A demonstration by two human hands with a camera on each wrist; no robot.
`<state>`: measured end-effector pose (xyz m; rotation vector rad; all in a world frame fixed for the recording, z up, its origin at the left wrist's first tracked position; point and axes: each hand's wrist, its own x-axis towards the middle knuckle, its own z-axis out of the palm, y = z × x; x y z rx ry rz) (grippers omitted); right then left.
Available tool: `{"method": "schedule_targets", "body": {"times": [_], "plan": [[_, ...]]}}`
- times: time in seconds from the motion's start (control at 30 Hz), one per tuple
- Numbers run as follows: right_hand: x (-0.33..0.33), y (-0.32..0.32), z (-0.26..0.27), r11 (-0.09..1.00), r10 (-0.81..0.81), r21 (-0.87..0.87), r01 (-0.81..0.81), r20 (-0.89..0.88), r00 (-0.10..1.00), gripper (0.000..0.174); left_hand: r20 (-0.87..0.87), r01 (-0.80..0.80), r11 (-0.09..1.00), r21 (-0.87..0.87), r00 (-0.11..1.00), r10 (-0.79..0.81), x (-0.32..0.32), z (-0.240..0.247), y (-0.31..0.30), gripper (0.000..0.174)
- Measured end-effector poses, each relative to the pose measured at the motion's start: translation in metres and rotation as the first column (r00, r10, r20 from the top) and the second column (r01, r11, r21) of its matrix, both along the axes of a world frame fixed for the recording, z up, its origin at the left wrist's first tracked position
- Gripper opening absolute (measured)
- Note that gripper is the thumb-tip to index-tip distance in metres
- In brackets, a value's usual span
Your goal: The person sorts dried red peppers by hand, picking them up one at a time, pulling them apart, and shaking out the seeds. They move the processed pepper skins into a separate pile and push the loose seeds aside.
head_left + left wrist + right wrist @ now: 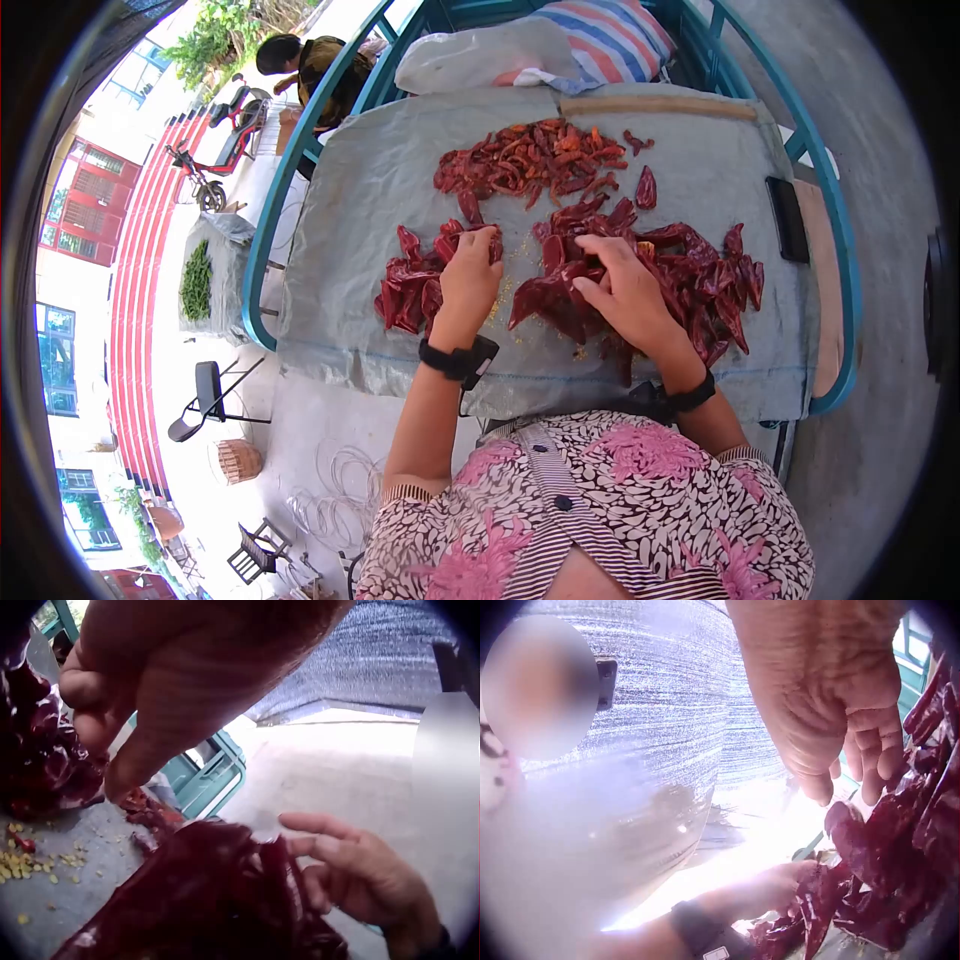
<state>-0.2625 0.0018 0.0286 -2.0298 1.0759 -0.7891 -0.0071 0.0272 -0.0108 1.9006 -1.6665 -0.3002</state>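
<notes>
Dried red chili peppers lie in two near piles on a grey woven sheet [340,200]. My left hand [470,280] reaches over the left pile [405,290], its fingers bent down at the upper peppers. In the left wrist view, the left hand [172,682] has its fingertips right by the glossy peppers [45,750]; I cannot tell whether it pinches one. Over the right pile [700,270] my right hand [630,295] hangs with loosely bent fingers and thumb apart. The right wrist view shows the right hand [832,712] with fingertips near the peppers [892,847] and nothing between them.
A third pile of smaller, crumpled chilies [530,160] lies farther back. Yellow seeds [30,862] are scattered between the near piles. A black phone [788,220] lies at the right side. Teal rails [290,190] flank the sheet, and a striped sack [610,40] sits behind. Another person [330,75] is beyond the left rail.
</notes>
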Motion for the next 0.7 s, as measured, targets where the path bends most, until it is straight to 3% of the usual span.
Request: {"method": "schedule_targets", "body": {"times": [0.07, 0.13, 0.23, 0.43, 0.57, 0.67, 0.7], "plan": [[-0.007, 0.002, 0.000, 0.998, -0.050, 0.027, 0.050, -0.006, 0.999, 0.048, 0.123, -0.038, 0.989, 0.145, 0.992, 0.020, -0.004, -0.005, -0.006, 0.051], [-0.016, 0.001, -0.007, 1.000, 0.004, 0.009, -0.004, -0.017, 1.000, 0.047, 0.213, -0.074, 0.954, 0.290, 0.977, 0.011, -0.007, -0.001, -0.013, 0.051], [-0.016, 0.004, -0.013, 0.999, 0.030, -0.021, -0.030, -0.017, 0.999, 0.046, 0.130, -0.053, 0.999, 0.003, 0.990, 0.052, -0.003, -0.009, -0.004, 0.039], [0.009, 0.015, 0.008, 0.989, 0.062, 0.132, -0.071, 0.070, 0.996, 0.060, -0.152, 0.042, 0.977, -0.208, 0.986, -0.075, -0.012, 0.026, 0.010, 0.035], [0.032, 0.021, 0.001, 0.990, 0.089, 0.097, -0.098, 0.089, 0.992, 0.079, -0.398, 0.192, 0.956, -0.222, 0.877, -0.269, -0.034, 0.043, 0.022, 0.034], [0.041, 0.018, -0.023, 0.997, 0.011, 0.075, -0.021, 0.131, 0.991, 0.083, -0.632, 0.282, 0.947, -0.152, 0.709, -0.313, -0.041, 0.031, 0.024, 0.039], [0.039, 0.016, -0.023, 0.997, -0.006, 0.080, -0.007, 0.166, 0.986, 0.083, -0.535, 0.260, 0.946, -0.194, 0.780, -0.324, -0.038, 0.026, 0.021, 0.040]]}}
